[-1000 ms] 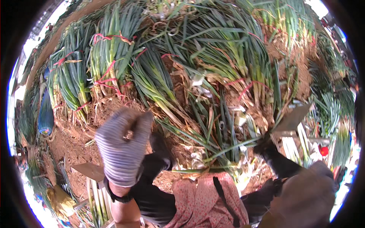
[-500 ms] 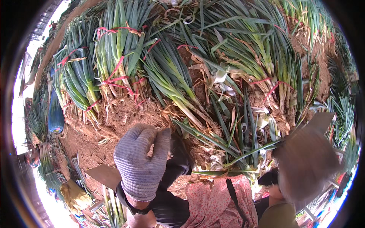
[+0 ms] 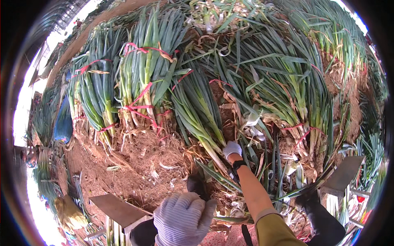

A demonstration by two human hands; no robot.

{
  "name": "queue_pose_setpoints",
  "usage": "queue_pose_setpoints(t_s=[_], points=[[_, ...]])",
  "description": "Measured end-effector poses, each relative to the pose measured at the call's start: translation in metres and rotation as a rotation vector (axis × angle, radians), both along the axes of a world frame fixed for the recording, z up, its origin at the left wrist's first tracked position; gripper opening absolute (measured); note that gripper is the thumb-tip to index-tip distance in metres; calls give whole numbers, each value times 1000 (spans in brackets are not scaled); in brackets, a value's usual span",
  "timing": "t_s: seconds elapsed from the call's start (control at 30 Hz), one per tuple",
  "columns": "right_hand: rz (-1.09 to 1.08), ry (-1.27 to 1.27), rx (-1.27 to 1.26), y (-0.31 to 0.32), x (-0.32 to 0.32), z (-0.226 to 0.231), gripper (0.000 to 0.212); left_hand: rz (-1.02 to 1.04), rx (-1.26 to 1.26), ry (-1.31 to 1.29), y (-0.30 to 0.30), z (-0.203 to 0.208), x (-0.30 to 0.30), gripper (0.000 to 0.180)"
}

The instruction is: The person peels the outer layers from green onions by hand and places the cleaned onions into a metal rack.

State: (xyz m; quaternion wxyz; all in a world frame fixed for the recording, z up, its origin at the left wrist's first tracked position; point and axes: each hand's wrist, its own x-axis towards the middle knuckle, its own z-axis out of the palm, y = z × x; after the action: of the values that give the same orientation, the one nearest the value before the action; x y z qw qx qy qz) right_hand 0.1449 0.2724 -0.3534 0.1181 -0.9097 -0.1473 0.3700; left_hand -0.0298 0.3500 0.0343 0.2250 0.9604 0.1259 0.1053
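Note:
My left hand [image 3: 182, 221], in a striped grey knit glove, is low in front of my lap. Its fingers are curled, the thumb stands a little apart, and the palm is hidden. My right hand [image 3: 232, 150], in a pale glove with a dark band at the wrist, reaches forward to the lower stalks of loose green onions [image 3: 199, 117]. Its fingers look closed at the stalks, though they are partly hidden. Left of these stand bundles of green onions [image 3: 150, 69] tied with red ribbon [image 3: 141, 107], roots down on the soil. Another tied bundle [image 3: 301, 102] leans to the right.
Brown soil [image 3: 135, 164] with roots and torn leaves covers the ground. Metal plates stand at the left [image 3: 119, 208] and right [image 3: 344, 174]. A blue wrapped roll [image 3: 63, 123] lies at far left. More green onions [image 3: 338, 45] lie at the far right.
My right hand, blurred at the right before, has swung left and forward to the loose green onions. In the picture, my left hand sits lower and further right; the whole view has shifted.

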Motion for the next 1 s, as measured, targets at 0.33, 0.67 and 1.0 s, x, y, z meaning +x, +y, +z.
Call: queue_pose_setpoints(t_s=[0.33, 0.67, 1.0], points=[[-210, -98, 132, -67, 40, 72, 59, -34, -5, -29, -19, -1, -8, 20], [-465, 294, 767, -170, -97, 189, 39, -142, 43, 120, -63, -33, 3, 26], [-529, -112, 957, -243, -210, 282, 29, 66, -1223, -13, -111, -86, 44, 44]])
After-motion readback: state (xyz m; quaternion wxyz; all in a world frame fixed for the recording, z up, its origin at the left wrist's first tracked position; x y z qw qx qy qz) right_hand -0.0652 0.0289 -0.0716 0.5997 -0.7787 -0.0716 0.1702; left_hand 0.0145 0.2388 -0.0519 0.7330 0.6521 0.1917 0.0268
